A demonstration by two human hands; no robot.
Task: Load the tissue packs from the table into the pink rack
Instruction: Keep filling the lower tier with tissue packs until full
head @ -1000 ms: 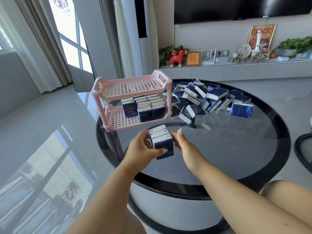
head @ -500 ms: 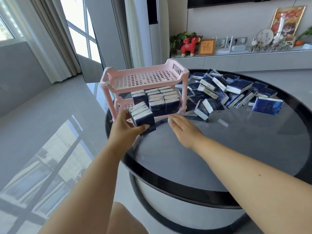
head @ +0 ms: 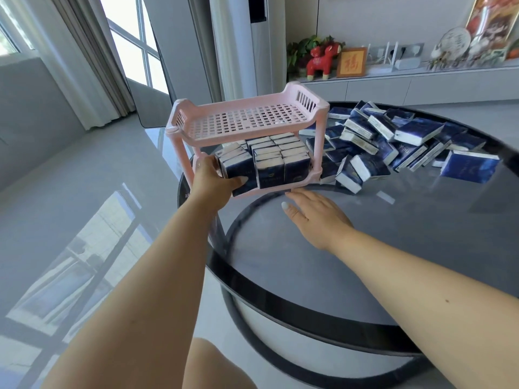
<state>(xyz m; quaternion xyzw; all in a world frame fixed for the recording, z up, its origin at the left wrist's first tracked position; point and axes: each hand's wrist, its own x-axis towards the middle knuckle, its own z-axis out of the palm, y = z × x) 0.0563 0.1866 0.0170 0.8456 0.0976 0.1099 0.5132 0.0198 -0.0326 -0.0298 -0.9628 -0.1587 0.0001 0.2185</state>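
Tissue packs [head: 238, 167] in left hand [head: 209, 182]

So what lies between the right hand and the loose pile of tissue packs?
Only bare dark tabletop, seen in the head view, separates the right hand from the loose pile.

A small wooden-framed plaque [head: 351, 62] stands on the long cabinet in the upper right of the frame, beside a red toy animal. It shows one large red Chinese character, 福, on a gold ground. The dark blue tissue packs [head: 365, 141] heaped on the table carry pale print on their sides and faces, but it is too small and blurred to read.
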